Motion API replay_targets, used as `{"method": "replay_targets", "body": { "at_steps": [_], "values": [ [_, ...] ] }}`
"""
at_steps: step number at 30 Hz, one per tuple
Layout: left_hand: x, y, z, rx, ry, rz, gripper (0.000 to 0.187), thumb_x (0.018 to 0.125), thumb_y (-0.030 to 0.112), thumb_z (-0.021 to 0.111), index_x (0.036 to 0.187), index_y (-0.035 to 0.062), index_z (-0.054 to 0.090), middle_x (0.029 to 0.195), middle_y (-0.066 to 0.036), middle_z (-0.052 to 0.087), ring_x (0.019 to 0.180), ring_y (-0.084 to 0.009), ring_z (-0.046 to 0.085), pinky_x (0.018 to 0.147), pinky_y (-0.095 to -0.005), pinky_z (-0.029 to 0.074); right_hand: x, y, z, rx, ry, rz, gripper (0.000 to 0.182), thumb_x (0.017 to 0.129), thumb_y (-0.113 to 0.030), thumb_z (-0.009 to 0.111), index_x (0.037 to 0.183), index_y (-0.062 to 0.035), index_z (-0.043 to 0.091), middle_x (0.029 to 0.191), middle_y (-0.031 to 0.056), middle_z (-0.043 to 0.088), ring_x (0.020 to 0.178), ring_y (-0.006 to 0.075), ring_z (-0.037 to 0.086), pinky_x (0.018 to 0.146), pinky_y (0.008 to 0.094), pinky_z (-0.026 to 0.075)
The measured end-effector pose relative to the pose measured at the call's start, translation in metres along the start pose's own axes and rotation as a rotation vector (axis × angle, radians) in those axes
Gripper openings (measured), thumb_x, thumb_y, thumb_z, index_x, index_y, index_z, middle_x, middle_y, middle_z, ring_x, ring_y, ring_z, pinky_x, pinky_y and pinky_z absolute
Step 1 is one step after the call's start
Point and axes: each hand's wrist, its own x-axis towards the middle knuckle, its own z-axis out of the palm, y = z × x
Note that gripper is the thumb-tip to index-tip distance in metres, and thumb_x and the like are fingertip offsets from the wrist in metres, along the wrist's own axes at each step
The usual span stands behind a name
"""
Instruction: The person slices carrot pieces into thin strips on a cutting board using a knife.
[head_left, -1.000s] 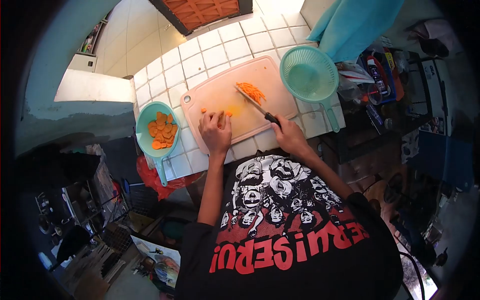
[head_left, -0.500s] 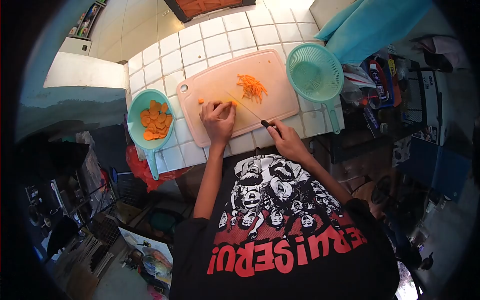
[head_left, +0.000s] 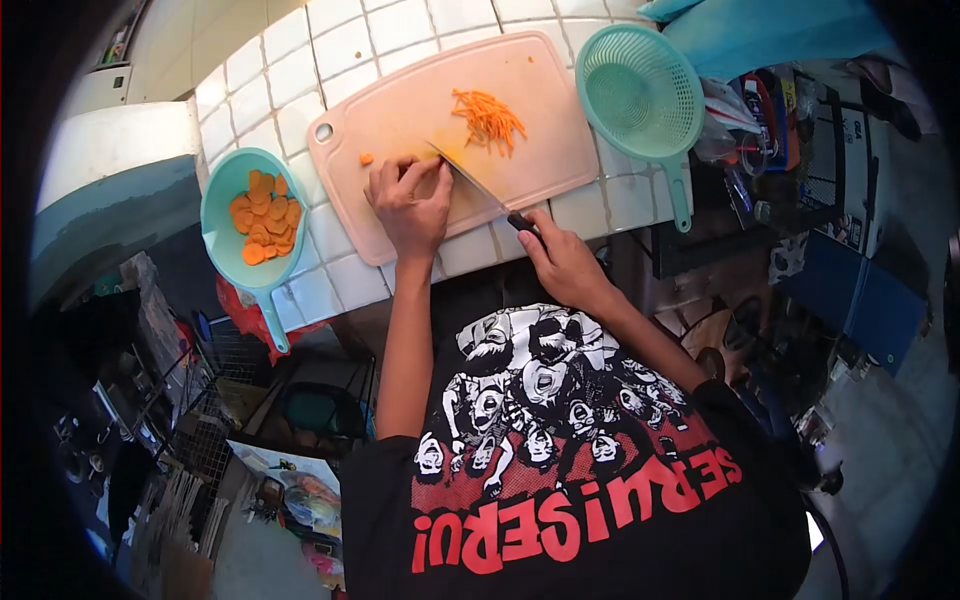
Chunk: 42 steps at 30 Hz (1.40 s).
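Observation:
On a pink cutting board, my left hand is closed, its fingertips pressed down beside the knife blade. A bit of carrot showed at those fingertips a moment ago; now the fingers hide it. My right hand grips the black handle of a kitchen knife, whose blade slants across the board toward the far left, close to the left fingers. Beyond the blade lies a heap of carrot strips. A small carrot piece sits alone left of my left hand.
Left of the board, a green handled colander holds several round carrot slices. Another green colander stands at the right. Both rest on a white tiled counter. Turquoise cloth hangs at the back right, near assorted packets.
The view has shifted, so the counter appears higher and larger. The orange bit at my left fingertips has gone out of sight. Both hands keep nearly the same places on the board.

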Motion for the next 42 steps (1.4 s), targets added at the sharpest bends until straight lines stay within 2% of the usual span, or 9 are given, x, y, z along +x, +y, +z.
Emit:
{"method": "replay_targets", "body": {
  "at_steps": [8, 21, 27, 31, 33, 36, 38, 42],
  "values": [
    [0.001, 0.003, -0.002, 0.03, -0.02, 0.004, 0.014, 0.078, 0.017, 0.084, 0.09, 0.0111, 0.08, 0.094, -0.003, 0.067, 0.095, -0.0224, 0.06, 0.09, -0.0377, 0.042, -0.002, -0.016, 0.0, -0.161, -0.049, 0.042, 0.025, 0.108, -0.027, 0.046, 0.111, -0.0027, 0.048, 0.07, 0.0286, 0.063, 0.069, 0.0526, 0.062, 0.065, 0.0625, 0.047],
    [0.001, 0.0, 0.0, -0.014, -0.025, 0.007, 0.011, 0.078, 0.016, 0.083, 0.087, 0.0125, 0.08, 0.093, -0.002, 0.066, 0.096, -0.0224, 0.058, 0.09, -0.0372, 0.041, 0.009, -0.033, 0.008, -0.278, -0.043, 0.049, 0.026, 0.108, -0.026, 0.046, 0.109, -0.0001, 0.046, 0.069, 0.0281, 0.064, 0.068, 0.0511, 0.064, 0.062, 0.0616, 0.049],
    [0.001, 0.001, -0.001, -0.001, -0.014, 0.019, 0.013, 0.078, 0.014, 0.084, 0.09, 0.0099, 0.081, 0.094, -0.003, 0.067, 0.094, -0.0229, 0.059, 0.089, -0.0378, 0.042, 0.002, -0.03, 0.004, -0.273, 0.01, 0.111, 0.025, 0.107, -0.028, 0.047, 0.112, -0.004, 0.049, 0.069, 0.0281, 0.065, 0.07, 0.0514, 0.065, 0.064, 0.0623, 0.05],
    [0.001, 0.002, -0.001, -0.019, -0.024, -0.007, 0.012, 0.079, 0.018, 0.084, 0.09, 0.0128, 0.081, 0.093, -0.002, 0.065, 0.095, -0.0228, 0.058, 0.089, -0.0377, 0.04, 0.005, -0.03, 0.002, -0.2, 0.058, 0.141, 0.026, 0.107, -0.029, 0.047, 0.114, -0.0051, 0.052, 0.07, 0.0287, 0.065, 0.07, 0.0521, 0.065, 0.065, 0.0622, 0.05],
    [0.001, 0.001, -0.001, 0.006, -0.03, -0.003, 0.013, 0.079, 0.014, 0.084, 0.09, 0.0092, 0.08, 0.095, -0.003, 0.067, 0.095, -0.0229, 0.059, 0.09, -0.0377, 0.042, 0.007, -0.031, 0.006, -0.185, 0.058, 0.123, 0.026, 0.107, -0.029, 0.047, 0.114, -0.005, 0.052, 0.069, 0.0288, 0.065, 0.07, 0.0524, 0.065, 0.065, 0.0621, 0.05],
    [0.001, 0.002, -0.002, 0.011, -0.028, 0.015, 0.013, 0.078, 0.013, 0.084, 0.09, 0.0089, 0.08, 0.094, -0.003, 0.067, 0.095, -0.0231, 0.06, 0.09, -0.0376, 0.042, 0.004, -0.029, 0.012, -0.128, 0.029, 0.086, 0.026, 0.107, -0.029, 0.047, 0.114, -0.005, 0.052, 0.069, 0.0284, 0.065, 0.07, 0.052, 0.065, 0.065, 0.062, 0.05],
    [0.0, 0.002, -0.002, 0.005, -0.023, 0.02, 0.013, 0.078, 0.013, 0.084, 0.089, 0.0087, 0.08, 0.094, -0.003, 0.067, 0.095, -0.0232, 0.06, 0.09, -0.0376, 0.042, 0.004, -0.03, 0.012, -0.105, 0.035, 0.094, 0.024, 0.108, -0.027, 0.047, 0.113, -0.0037, 0.052, 0.068, 0.0296, 0.062, 0.07, 0.0534, 0.062, 0.063, 0.0619, 0.045],
    [0.001, 0.001, -0.001, -0.004, -0.019, 0.026, 0.012, 0.078, 0.012, 0.083, 0.089, 0.0085, 0.079, 0.095, -0.004, 0.068, 0.096, -0.0237, 0.06, 0.092, -0.0379, 0.042, 0.004, -0.032, 0.014, -0.107, 0.02, 0.096, 0.025, 0.108, -0.028, 0.047, 0.113, -0.0036, 0.051, 0.068, 0.0294, 0.062, 0.069, 0.0534, 0.062, 0.062, 0.0623, 0.046]
  ]
}}
